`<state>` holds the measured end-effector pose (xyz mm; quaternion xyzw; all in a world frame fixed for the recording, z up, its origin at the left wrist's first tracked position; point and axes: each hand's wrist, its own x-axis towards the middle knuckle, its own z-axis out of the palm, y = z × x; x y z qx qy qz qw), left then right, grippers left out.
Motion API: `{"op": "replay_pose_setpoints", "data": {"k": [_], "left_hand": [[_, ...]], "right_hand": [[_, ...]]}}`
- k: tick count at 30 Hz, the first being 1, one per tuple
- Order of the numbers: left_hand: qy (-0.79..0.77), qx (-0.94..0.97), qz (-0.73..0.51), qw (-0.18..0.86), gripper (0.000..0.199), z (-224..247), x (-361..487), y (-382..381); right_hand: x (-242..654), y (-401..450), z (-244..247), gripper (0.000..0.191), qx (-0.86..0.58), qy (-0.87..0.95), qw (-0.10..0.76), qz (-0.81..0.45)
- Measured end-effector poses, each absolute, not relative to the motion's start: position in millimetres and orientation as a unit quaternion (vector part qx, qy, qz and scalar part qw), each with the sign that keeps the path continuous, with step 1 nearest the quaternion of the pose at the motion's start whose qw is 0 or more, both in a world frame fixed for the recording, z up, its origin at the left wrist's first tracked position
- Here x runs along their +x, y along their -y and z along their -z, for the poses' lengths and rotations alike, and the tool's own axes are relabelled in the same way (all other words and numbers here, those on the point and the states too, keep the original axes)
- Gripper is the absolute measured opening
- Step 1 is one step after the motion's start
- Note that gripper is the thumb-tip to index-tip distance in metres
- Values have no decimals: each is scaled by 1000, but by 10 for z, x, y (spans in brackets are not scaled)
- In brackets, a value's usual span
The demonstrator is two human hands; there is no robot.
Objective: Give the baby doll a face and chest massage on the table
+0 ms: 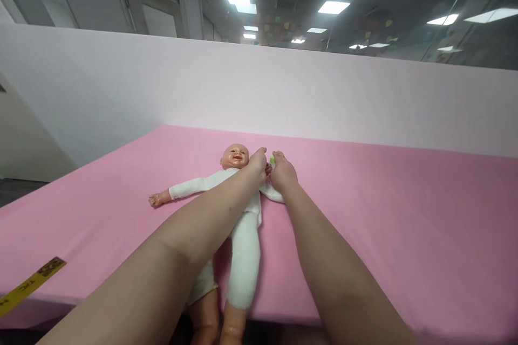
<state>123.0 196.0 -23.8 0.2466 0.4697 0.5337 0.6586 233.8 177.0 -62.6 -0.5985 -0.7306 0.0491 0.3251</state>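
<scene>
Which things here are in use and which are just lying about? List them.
In use: doll; small green thing, partly hidden; left hand and right hand, both at the doll's arm.
Lying about: yellow tape; pink table cover.

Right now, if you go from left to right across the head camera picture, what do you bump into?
Yellow tape → doll's outstretched hand → doll's head → left hand → small green thing → right hand, all on the pink table.
</scene>
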Motion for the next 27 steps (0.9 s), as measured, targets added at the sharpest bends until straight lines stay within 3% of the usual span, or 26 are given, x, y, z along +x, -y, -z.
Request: {"op": "replay_pose_setpoints", "data": {"k": [12,18,23,27], "left_hand": [[-442,219,-523,695,32,105,1142,-1825],[-359,247,-545,717,40,3,423,-1446],[-295,241,-568,730,53,187,-191,-1105],[-236,221,-588,741,64,362,-420,-980]], "right_hand": [[2389,-1758,655,65,-616,722,314,-1],[2430,-1790,649,68,-622,722,303,16],[2395,-1790,580,67,-630,725,276,32],[2213,-1654,522,70,-576,748,315,95]]}}
